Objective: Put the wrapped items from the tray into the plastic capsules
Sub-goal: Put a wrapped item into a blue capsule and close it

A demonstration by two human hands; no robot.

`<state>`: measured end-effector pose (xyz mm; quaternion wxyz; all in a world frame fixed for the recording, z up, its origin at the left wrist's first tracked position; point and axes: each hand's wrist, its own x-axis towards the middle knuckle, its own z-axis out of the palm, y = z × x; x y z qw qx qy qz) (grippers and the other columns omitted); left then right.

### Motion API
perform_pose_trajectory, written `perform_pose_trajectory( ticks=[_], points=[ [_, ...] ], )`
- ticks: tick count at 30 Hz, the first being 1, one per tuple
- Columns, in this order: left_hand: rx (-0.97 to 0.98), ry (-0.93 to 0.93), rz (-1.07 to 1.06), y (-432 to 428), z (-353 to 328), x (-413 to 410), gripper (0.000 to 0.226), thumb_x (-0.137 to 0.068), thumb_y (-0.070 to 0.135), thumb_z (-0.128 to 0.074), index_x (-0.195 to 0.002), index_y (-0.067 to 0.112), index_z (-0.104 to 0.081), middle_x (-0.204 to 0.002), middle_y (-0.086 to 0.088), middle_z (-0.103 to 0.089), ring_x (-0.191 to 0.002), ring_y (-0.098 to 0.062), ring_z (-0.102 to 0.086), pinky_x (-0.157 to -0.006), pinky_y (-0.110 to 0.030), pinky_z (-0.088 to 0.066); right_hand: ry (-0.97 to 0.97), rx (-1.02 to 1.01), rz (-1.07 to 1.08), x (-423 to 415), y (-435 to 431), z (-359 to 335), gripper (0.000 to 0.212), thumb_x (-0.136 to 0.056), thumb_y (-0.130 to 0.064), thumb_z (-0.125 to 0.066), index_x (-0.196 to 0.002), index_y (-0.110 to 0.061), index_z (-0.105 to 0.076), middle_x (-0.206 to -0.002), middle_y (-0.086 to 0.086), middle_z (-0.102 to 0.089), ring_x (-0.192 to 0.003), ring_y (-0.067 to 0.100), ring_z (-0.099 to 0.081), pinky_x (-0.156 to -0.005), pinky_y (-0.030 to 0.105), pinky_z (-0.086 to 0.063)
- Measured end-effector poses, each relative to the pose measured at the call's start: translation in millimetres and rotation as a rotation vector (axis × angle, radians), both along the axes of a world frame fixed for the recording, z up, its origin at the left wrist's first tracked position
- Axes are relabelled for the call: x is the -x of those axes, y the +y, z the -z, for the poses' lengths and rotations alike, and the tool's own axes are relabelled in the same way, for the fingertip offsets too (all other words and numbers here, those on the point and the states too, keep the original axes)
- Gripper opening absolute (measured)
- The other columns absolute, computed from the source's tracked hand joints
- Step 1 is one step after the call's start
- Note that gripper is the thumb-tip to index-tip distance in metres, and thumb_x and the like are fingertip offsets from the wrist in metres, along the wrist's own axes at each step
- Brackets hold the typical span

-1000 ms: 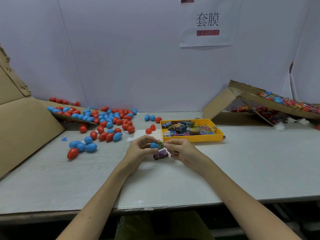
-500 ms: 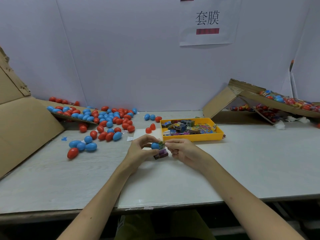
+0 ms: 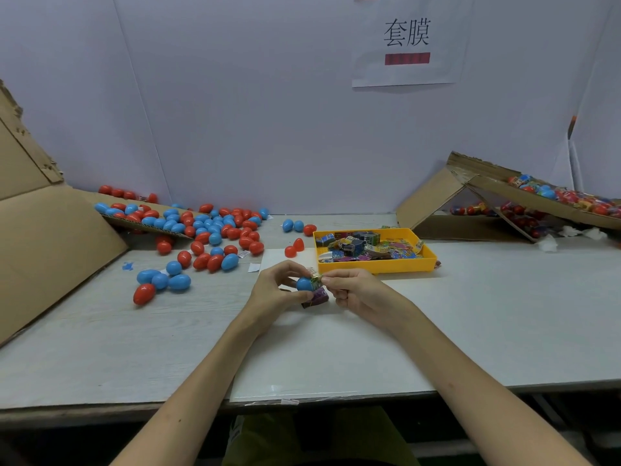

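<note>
L hand (image 3: 275, 290) is gripping a blue capsule (image 3: 304, 284) just near of the yellow tray (image 3: 403, 268). R hand (image 3: 356, 290) is pinching a wrapped item (image 3: 316, 282) against its opening. Stuffing step, prob. Next it's needing a firm push in, then closing.

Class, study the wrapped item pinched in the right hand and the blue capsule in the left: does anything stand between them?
Nothing visible does. The green wrapped item, pinched by the right hand, touches the blue capsule gripped by the left hand. A purple wrapped item lies just below them, not between.
</note>
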<state>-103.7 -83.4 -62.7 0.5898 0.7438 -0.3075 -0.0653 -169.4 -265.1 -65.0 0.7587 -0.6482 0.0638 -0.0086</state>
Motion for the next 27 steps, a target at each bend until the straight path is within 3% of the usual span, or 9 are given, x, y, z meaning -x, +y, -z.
perform_pose_trajectory(
  ticks=[11,21,27],
  points=[
    [-0.033,-0.054,0.000,0.6,0.2,1.3,0.037,-0.073,-0.002,-0.081,-0.088,0.026,-0.063,-0.096,0.010,-0.068,-0.082,-0.002,-0.064,-0.068,-0.015,-0.052,0.011,-0.027,0.021,1.0,1.7,-2.4,0.008,-0.089,-0.004,-0.066,-0.092,-0.004,-0.073,-0.070,0.003,-0.055,-0.063,0.011,-0.044,-0.056,0.021,-0.038],
    [-0.044,-0.067,-0.010,0.1,-0.5,1.8,0.037,-0.073,-0.003,-0.080,-0.089,0.026,-0.062,-0.101,0.002,-0.068,-0.088,-0.011,-0.063,-0.067,-0.012,-0.049,0.018,-0.030,0.015,0.3,0.7,-1.2,0.008,-0.088,-0.004,-0.068,-0.089,-0.006,-0.075,-0.067,0.001,-0.057,-0.061,0.010,-0.045,-0.054,0.020,-0.040],
    [-0.056,-0.062,-0.007,0.0,-0.6,1.4,0.038,-0.073,-0.003,-0.080,-0.090,0.027,-0.062,-0.100,0.008,-0.066,-0.088,-0.009,-0.062,-0.066,-0.009,-0.049,0.022,-0.049,0.039,-0.2,0.8,-2.2,0.009,-0.089,-0.002,-0.066,-0.089,-0.004,-0.074,-0.068,0.004,-0.056,-0.060,0.010,-0.046,-0.052,0.019,-0.040]
  ],
)
